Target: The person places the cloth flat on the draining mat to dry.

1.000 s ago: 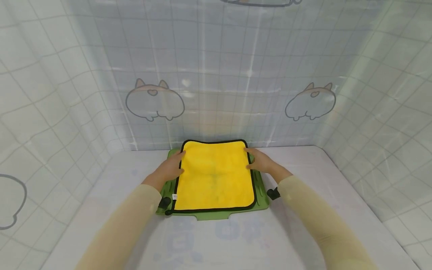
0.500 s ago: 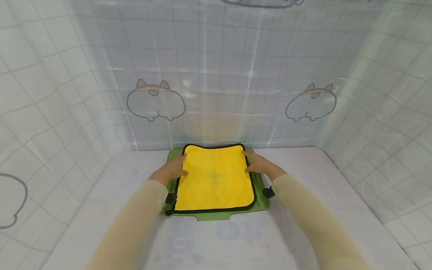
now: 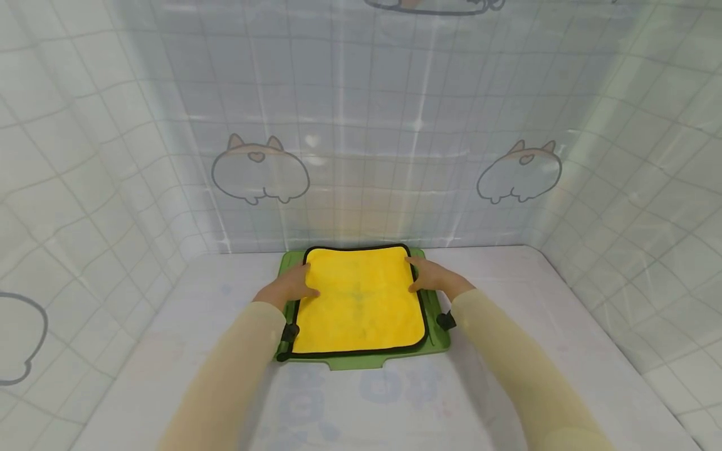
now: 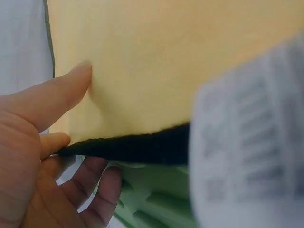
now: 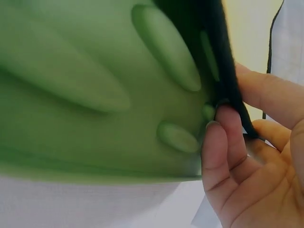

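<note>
A yellow cloth [image 3: 361, 319] with black edging lies spread over a green ridged tray [image 3: 356, 362], whose rim shows around it. My left hand [image 3: 289, 285] pinches the cloth's left edge, its thumb on the yellow face. In the left wrist view some of its fingers [image 4: 108, 190] reach beneath the black edging. At the opposite side my right hand [image 3: 435, 275] holds the right edge the same way. The right wrist view shows two curled fingertips [image 5: 216, 137] under the cloth, close above the tray's oval ridges [image 5: 166, 47]. A blurred white tag [image 4: 247, 142] with print hangs near the left wrist camera.
The tray rests on a pale table [image 3: 507, 351] with faint printed marks, near its back edge. A grid-patterned sheet wall [image 3: 361, 138] with cartoon animal drawings rises right behind it, and similar walls stand at left and right.
The cloth's far edge has come down and nearer to me, baring more of the tray's back rim. Both hands have moved slightly nearer and inward with it, still gripping the edges.
</note>
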`<act>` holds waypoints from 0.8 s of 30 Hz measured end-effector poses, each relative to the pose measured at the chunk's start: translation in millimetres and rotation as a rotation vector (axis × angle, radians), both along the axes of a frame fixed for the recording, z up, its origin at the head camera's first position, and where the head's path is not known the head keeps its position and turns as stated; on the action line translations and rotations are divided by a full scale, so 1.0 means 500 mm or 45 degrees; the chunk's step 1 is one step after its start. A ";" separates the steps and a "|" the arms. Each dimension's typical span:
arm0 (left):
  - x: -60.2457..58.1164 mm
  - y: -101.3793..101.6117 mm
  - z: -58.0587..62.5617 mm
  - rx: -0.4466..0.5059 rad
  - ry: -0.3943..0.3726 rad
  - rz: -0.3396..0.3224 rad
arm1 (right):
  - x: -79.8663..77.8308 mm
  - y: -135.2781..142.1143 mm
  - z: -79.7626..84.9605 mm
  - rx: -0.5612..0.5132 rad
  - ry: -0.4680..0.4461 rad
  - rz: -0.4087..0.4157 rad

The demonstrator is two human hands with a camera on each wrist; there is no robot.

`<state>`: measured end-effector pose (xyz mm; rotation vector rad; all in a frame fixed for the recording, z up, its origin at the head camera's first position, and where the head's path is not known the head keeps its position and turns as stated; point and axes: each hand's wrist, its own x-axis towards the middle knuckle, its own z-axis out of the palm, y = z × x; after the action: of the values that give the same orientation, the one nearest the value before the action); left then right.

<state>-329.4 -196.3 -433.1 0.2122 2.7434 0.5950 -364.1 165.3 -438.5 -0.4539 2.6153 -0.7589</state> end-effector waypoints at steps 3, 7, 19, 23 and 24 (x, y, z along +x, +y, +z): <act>-0.002 -0.001 -0.006 -0.012 -0.004 -0.002 | -0.003 0.003 0.000 0.002 -0.020 -0.009; 0.000 -0.002 -0.010 -0.013 -0.018 0.013 | -0.007 0.004 0.000 -0.001 -0.052 -0.019; 0.014 -0.008 -0.001 0.048 -0.060 0.041 | -0.020 0.017 -0.008 -0.025 -0.137 -0.041; 0.015 -0.012 0.000 0.055 -0.060 0.041 | -0.018 0.020 -0.005 0.002 -0.120 -0.029; 0.016 -0.013 0.001 0.052 -0.058 0.033 | -0.017 0.021 -0.003 0.013 -0.113 -0.019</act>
<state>-321.6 -202.7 -432.7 0.1703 2.6958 0.6553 -372.8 176.0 -440.2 -0.3892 2.5419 -0.7530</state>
